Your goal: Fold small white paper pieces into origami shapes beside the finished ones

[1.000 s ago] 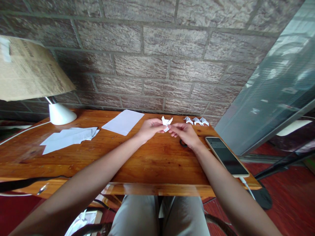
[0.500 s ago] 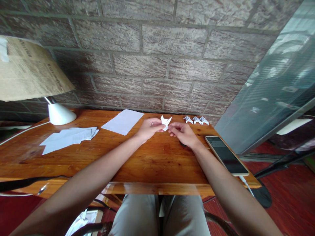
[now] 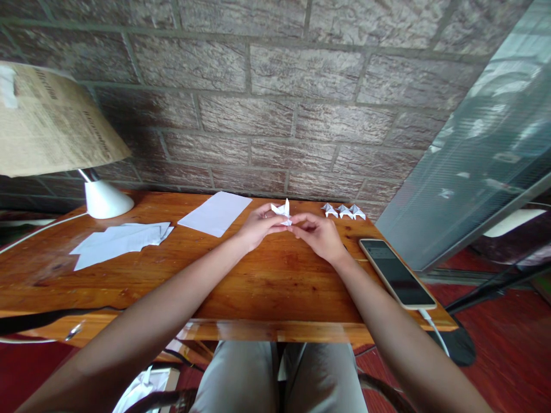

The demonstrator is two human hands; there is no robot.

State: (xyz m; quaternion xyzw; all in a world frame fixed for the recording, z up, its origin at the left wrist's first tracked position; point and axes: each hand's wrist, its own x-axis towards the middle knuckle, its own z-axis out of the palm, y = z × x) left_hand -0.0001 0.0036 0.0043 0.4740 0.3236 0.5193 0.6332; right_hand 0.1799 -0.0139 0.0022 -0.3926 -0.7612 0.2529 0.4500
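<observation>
A small white piece of folded paper [image 3: 282, 210] with two upright points is between my hands, above the far part of the desk. My left hand [image 3: 257, 228] is closed on its left side, thumb and fingers pinching it. The fingertips of my right hand [image 3: 317, 232] pinch its lower right edge. Fingers partly cover its lower folds. To the right, three small folded paper figures [image 3: 343, 211] stand in a row near the wall.
A wooden desk [image 3: 279, 281] runs along a brick wall. On it lie a white sheet [image 3: 215, 213], a pile of paper pieces [image 3: 120, 241] and a phone [image 3: 396, 273] on a charging cable. A lamp [image 3: 107, 198] with a newsprint shade stands at the left.
The folded paper has turned and tipped slightly left, its points now spread differently. My right hand's fingertips have moved left, closer to my left hand.
</observation>
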